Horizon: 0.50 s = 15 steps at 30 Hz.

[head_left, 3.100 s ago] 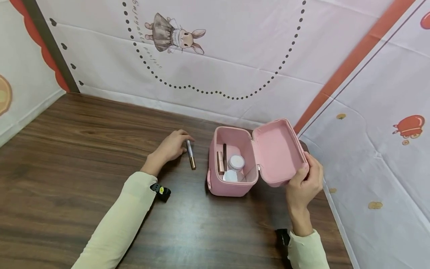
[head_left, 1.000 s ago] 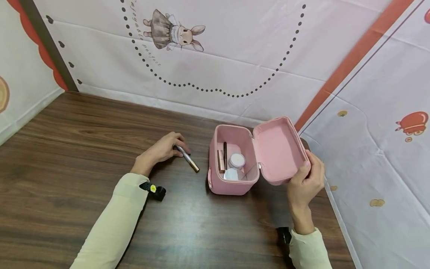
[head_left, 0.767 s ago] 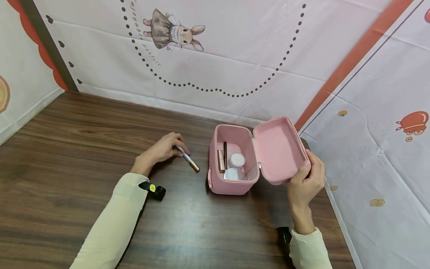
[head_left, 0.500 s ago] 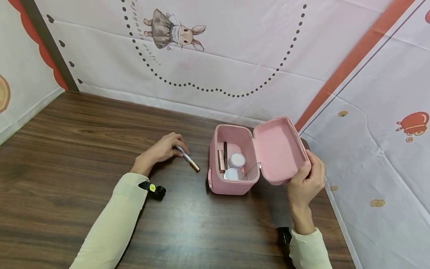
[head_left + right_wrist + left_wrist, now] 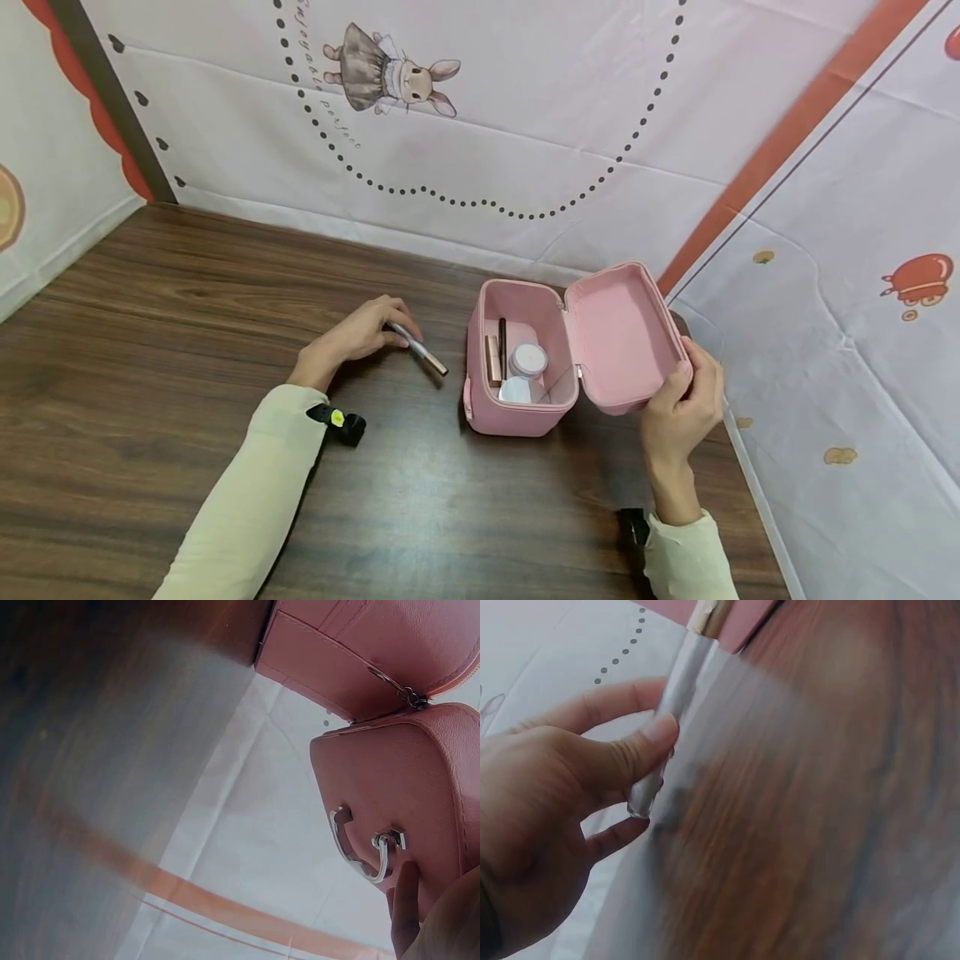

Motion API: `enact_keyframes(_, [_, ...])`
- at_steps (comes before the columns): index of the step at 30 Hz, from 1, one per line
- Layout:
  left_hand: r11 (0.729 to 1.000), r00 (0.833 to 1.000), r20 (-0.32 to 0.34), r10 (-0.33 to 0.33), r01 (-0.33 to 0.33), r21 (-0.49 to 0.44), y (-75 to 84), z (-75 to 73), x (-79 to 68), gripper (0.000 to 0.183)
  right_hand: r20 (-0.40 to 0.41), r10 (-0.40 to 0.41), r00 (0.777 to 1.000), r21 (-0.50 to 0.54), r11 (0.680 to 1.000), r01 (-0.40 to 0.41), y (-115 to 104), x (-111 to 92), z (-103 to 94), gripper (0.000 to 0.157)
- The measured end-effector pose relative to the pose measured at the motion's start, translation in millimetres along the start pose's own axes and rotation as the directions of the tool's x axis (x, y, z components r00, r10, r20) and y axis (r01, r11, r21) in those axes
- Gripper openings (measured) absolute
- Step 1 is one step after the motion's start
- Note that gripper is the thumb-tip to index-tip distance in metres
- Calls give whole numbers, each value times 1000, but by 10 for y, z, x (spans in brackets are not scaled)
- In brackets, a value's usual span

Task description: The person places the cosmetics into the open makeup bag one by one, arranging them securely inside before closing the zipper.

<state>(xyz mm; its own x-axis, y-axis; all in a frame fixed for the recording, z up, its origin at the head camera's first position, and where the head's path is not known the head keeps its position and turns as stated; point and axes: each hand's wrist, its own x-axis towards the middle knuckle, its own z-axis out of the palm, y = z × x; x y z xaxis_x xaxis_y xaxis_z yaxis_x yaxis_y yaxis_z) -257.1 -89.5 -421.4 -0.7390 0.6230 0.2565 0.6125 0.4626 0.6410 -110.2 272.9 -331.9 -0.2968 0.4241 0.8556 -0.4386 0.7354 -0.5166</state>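
Note:
My left hand (image 5: 367,329) pinches a slim silver-and-gold cosmetic tube (image 5: 420,348) between thumb and fingers. In the left wrist view the thumb lies across the silver part of the tube (image 5: 681,690), and the gold end points away from the hand. A small shadow shows under that gold end in the head view. To its right stands a pink cosmetic case (image 5: 517,421) with its lid (image 5: 622,337) swung open to the right. My right hand (image 5: 682,400) grips the lid's outer edge. The right wrist view shows the lid's outside (image 5: 420,780) with a metal-ringed handle (image 5: 352,847).
Inside the case are a white-lidded jar (image 5: 528,360), a rose-gold tube (image 5: 492,360), a dark pencil-like stick (image 5: 502,342) and a pale flat item (image 5: 516,390). The wooden table (image 5: 187,333) meets a printed cloth wall (image 5: 487,150) behind and at the right.
My left hand has gone from reaching over the tube to pinching it and turning it. Its gold end has just risen slightly off the table. The right hand stays on the lid.

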Motion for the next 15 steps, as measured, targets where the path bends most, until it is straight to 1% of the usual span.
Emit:
enact_keyframes(4, [1000,1000,-25,18,-18,-8,20,-41,20,18,0,0,1000,2,1000,0,-3,0,3,30])
enact_keyframes(10, [996,995,-72,63,-68,-58,140,-128,43,20,0,0,1000,9,1000,0,-7,-2,1,30])
enact_keyframes(15, [992,990,-99,100,-107,-71,232,-180,65,21,-3,-4,1000,11,1000,4,-8,-8,-5,30])
